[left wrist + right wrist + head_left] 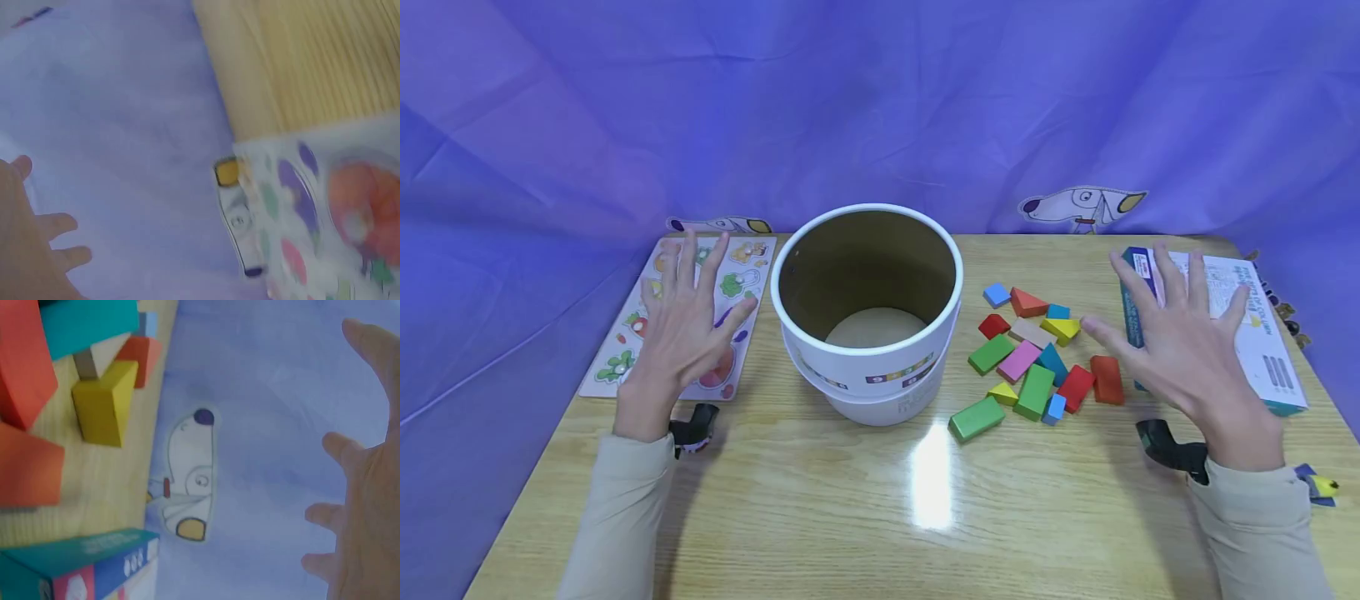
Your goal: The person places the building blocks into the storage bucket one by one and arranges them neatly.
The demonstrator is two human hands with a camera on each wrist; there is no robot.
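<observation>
My left hand (pixel 681 329), fingers spread, hovers over a white puzzle board (pixel 602 379) printed with vegetables. In the left wrist view that board (pixel 319 140) appears at the lower right, apart from the fingers. My right hand (pixel 1187 350) has its fingers spread too and overlaps a white and teal box (pixel 1262 333) in the head view. Left of it lie several loose toy blocks, among them a green block (pixel 976 418), a red block (pixel 1077 387) and a yellow triangular block (pixel 106 406). Both hands are empty.
A large white bucket (pixel 880 408), upright with its mouth facing up, stands between the hands on the wooden table (pixel 820 517). Behind the table hangs a purple cloth (pixel 865 108). Dog cutouts, such as the right one (pixel 1082 204), show along the back edge.
</observation>
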